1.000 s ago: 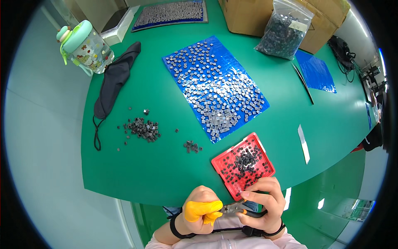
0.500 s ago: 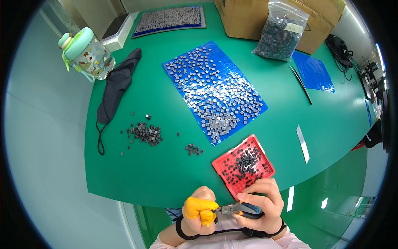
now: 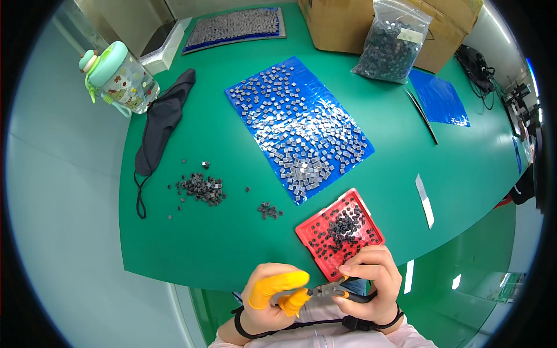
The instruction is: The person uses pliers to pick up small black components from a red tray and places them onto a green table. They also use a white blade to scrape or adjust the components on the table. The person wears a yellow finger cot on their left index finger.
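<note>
Nearest the lower edge, a small pair of cutting pliers with orange-and-black handles (image 3: 339, 293) is gripped in the closed right hand (image 3: 371, 285), its metal nose pointed toward the left hand (image 3: 271, 297). The left hand is curled, with yellow rubber finger cots (image 3: 277, 284) worn on the thumb and forefinger; these are pinched together right at the plier tip, and whatever is held there is too small to be made out. Both hands are kept just off the near edge of the green table (image 3: 232, 232).

Just beyond the right hand, a red square perforated plastic tray (image 3: 340, 232) heaped with small dark parts is set at the table's edge. It is judged that the tray could be knocked off by a careless wrist movement, and that a tiny piece could be dropped to the floor, since the work is held past the table edge.

Farther out, two loose heaps of dark parts (image 3: 200, 187) are seen, then a blue plastic sheet (image 3: 300, 124) strewn with grey square pieces. A black cloth face mask (image 3: 159, 124) and a mint-lidded clear water bottle (image 3: 116, 78) lie to the left; a clear bag of dark parts (image 3: 390, 46) leans against a cardboard box (image 3: 336, 23) at the far side.
</note>
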The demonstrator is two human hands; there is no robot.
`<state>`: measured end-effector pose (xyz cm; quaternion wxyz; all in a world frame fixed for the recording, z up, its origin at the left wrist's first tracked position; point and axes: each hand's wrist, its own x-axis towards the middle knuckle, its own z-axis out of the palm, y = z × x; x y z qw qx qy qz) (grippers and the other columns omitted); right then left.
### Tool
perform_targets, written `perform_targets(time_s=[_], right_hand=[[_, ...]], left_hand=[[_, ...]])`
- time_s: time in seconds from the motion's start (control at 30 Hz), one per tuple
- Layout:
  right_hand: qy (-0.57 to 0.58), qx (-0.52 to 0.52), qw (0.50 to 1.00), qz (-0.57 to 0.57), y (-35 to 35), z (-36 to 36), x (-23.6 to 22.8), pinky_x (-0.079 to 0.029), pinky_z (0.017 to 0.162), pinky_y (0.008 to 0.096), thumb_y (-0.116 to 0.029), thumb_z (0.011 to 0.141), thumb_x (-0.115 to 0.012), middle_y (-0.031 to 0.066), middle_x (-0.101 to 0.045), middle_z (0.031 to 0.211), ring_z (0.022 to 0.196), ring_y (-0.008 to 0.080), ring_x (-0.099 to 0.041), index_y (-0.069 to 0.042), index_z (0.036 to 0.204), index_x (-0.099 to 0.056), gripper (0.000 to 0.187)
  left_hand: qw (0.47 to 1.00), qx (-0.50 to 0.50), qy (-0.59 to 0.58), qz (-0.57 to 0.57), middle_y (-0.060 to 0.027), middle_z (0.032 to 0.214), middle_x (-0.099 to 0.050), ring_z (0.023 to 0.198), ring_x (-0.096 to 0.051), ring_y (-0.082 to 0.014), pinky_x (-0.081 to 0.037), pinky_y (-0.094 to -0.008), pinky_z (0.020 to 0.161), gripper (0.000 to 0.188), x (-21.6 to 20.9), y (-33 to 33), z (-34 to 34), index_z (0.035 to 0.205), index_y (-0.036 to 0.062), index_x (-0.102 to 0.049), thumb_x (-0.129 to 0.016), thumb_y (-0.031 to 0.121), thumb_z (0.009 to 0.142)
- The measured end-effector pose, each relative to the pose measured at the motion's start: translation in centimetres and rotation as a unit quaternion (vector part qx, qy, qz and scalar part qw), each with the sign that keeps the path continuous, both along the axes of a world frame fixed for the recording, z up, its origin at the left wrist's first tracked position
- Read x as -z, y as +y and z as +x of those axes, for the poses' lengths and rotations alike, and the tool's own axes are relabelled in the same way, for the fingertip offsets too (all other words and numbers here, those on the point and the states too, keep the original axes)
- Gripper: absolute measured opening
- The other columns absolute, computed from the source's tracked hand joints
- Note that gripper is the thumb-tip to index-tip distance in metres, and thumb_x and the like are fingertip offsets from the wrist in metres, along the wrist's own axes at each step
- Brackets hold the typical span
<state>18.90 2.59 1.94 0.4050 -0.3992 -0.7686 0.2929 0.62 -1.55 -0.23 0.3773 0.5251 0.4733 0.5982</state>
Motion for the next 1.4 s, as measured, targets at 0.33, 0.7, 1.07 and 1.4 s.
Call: perform_targets(time_s=[0.33, 0.7, 1.07, 1.4], right_hand=[[0.001, -0.043, 0.999, -0.024, 0.0, -0.2, -0.2, -0.045, 0.072, 0.0350, -0.018, 0.057, -0.078, 0.0084, -0.060, 0.088, 0.078, 0.0239, -0.058, -0.007, 0.095, -0.062, 0.042], [-0.039, -0.041, 0.998, 0.040, 0.0, 0.4, -0.6, -0.039, 0.067, 0.0325, -0.025, 0.056, -0.079, 0.0040, -0.061, 0.090, 0.078, 0.0216, -0.053, -0.012, 0.097, -0.068, 0.044], [-0.027, -0.009, 0.999, 0.041, 0.0, 0.8, -0.4, -0.038, 0.066, 0.0313, -0.025, 0.058, -0.081, 0.0024, -0.061, 0.089, 0.078, 0.0205, -0.053, -0.013, 0.100, -0.066, 0.047], [-0.017, -0.019, 0.999, 0.024, 0.1, 0.4, -0.2, -0.040, 0.068, 0.0330, -0.021, 0.056, -0.080, 0.0044, -0.061, 0.088, 0.077, 0.0214, -0.054, -0.011, 0.098, -0.064, 0.046]], left_hand=[[0.984, 0.077, 0.134, 0.086, -0.0051, 0.080, -0.059, 0.066, -0.056, -0.0204, -0.043, -0.0283, 0.056, 0.023, 0.0, 0.4, -1.2, 0.088, 0.0043, -0.055, -0.064, 0.002, 0.067], [0.990, 0.096, 0.076, 0.073, -0.0083, 0.073, -0.057, 0.056, -0.049, -0.0253, -0.039, -0.0317, 0.052, 0.028, -0.1, 0.1, -0.9, 0.083, 0.0019, -0.059, -0.060, 0.002, 0.055], [0.994, 0.105, -0.009, 0.029, -0.0096, 0.082, -0.060, 0.064, -0.055, -0.0198, -0.042, -0.0279, 0.057, 0.019, -0.3, 0.6, -0.2, 0.095, 0.0038, -0.052, -0.058, 0.003, 0.077], [0.992, 0.096, 0.060, 0.059, -0.0095, 0.090, -0.055, 0.066, -0.056, -0.0210, -0.045, -0.0315, 0.058, 0.032, -0.5, 0.5, -0.1, 0.093, 0.0053, -0.050, -0.055, -0.006, 0.064]])
